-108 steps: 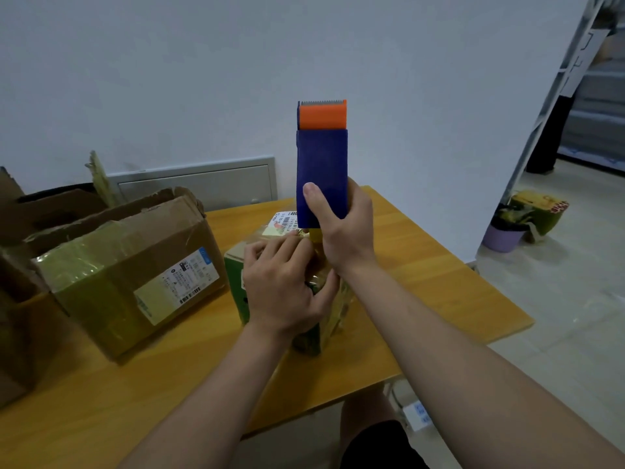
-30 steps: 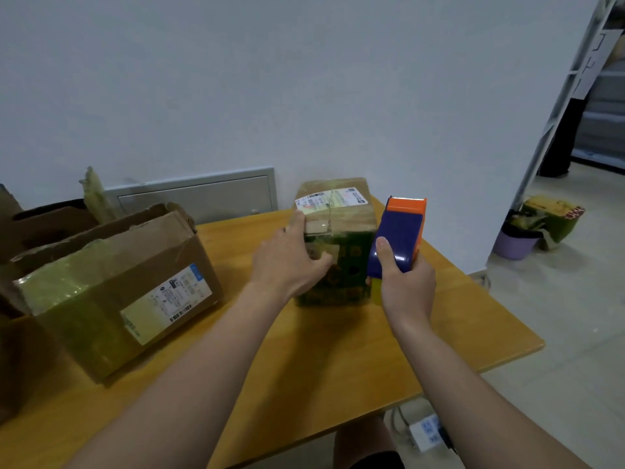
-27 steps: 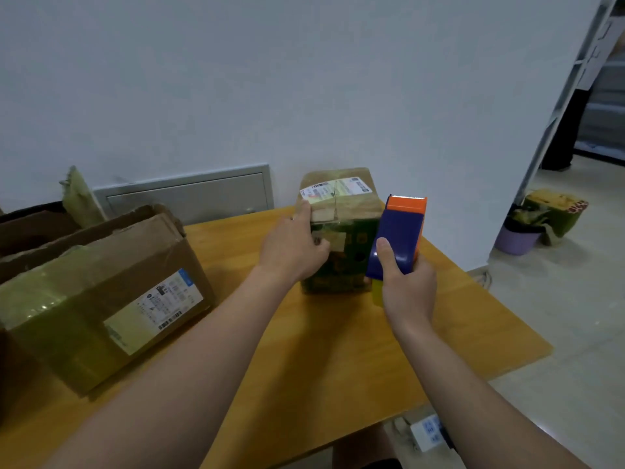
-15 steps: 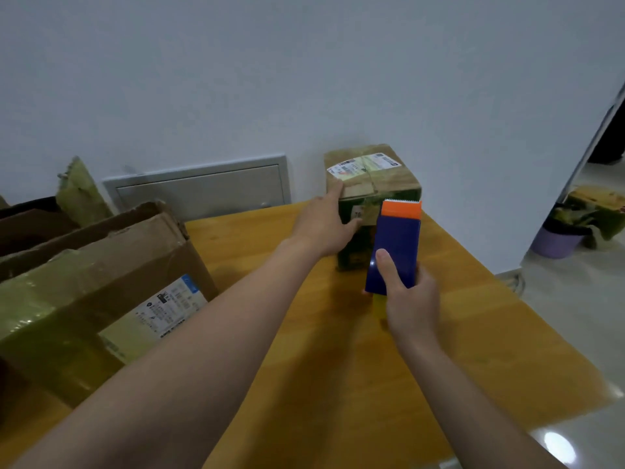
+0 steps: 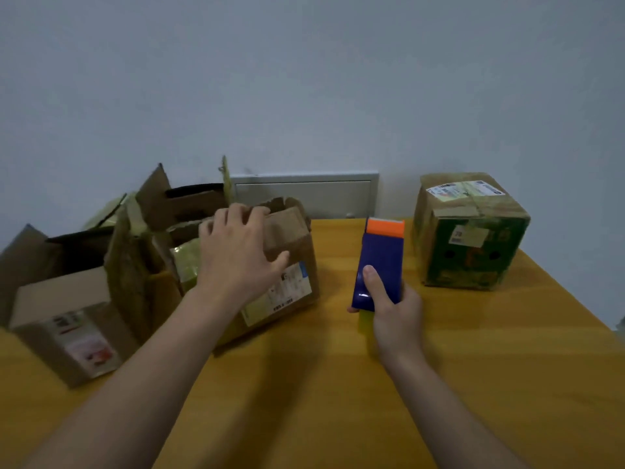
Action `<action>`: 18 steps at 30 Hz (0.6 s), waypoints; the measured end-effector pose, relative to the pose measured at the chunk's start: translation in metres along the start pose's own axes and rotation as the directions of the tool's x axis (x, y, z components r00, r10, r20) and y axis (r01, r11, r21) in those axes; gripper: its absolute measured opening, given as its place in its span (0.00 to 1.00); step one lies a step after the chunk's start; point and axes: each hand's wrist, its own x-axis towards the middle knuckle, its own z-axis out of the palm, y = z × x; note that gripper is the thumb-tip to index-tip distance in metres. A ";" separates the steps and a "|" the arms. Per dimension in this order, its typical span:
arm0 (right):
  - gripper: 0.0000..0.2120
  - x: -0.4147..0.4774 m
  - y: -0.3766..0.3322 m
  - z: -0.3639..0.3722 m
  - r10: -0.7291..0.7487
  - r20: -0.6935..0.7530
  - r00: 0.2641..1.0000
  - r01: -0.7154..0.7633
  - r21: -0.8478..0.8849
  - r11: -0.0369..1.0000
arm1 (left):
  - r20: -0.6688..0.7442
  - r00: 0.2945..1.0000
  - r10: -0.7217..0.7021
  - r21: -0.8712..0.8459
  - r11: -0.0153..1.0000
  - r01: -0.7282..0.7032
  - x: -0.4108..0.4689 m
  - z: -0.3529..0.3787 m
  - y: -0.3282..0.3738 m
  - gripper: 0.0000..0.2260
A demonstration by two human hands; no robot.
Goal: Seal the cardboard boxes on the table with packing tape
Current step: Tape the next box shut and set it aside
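hands: left hand (image 5: 236,252) is spread, fingers barely bent, laid over the crumpled top flap of the middle box (image 5: 291,289), centre left of frame; nothing clamped. right hand (image 5: 392,313) is wrapped round the tape dispenser (image 5: 380,265), thumb on its blue face, orange blade end pointing away, over the table (image 5: 338,384) at centre frame. green box (image 5: 473,238) upper right looks taped already; open box (image 5: 67,319) lower left isn't.

risks: those flaps are torn and creased, so i doubt they'll meet flush and tape could bridge or wrinkle. box could also slide under dispenser drag unless pinned.

hidden: tape roll and free end are behind the palm, seam is under the left hand, left boxes are cut by the frame edge, everything slightly blurred.
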 end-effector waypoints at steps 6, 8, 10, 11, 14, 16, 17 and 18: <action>0.15 -0.011 -0.006 0.023 -0.015 0.034 0.999 0.015 -0.020 1.000 | 0.203 0.972 0.120 -0.003 0.993 -0.122 0.002 0.017 -0.016 0.40; 0.15 -0.011 -0.013 0.023 -0.046 0.022 0.999 0.047 -0.033 0.998 | 0.225 0.961 0.163 -0.080 0.986 -0.149 0.001 0.013 -0.016 0.36; 0.15 -0.009 -0.022 0.020 -0.088 0.000 0.996 0.088 -0.049 0.995 | 0.263 0.941 0.216 -0.164 0.970 -0.177 -0.005 0.007 -0.015 0.34; 0.17 -0.008 -0.026 0.018 -0.110 -0.020 0.994 0.109 -0.054 0.993 | 0.275 0.929 0.247 -0.211 0.958 -0.192 -0.009 0.003 -0.014 0.34; 0.21 -0.003 -0.038 0.008 -0.165 -0.111 0.980 0.157 -0.082 0.984 | 0.260 0.902 0.345 -0.341 0.907 -0.248 -0.022 -0.011 -0.008 0.34; 0.21 0.000 -0.046 -0.001 -0.178 -0.156 0.972 0.160 -0.118 0.980 | 0.206 0.899 0.387 -0.374 0.880 -0.293 -0.032 -0.019 -0.001 0.33; 0.20 0.001 -0.049 -0.005 -0.180 -0.172 0.969 0.158 -0.134 0.978 | 0.165 0.901 0.402 -0.370 0.872 -0.321 -0.036 -0.022 0.002 0.31; 0.20 0.001 -0.052 -0.010 -0.182 -0.179 0.967 0.156 -0.151 0.976 | 0.120 0.901 0.417 -0.364 0.863 -0.351 -0.039 -0.025 0.005 0.30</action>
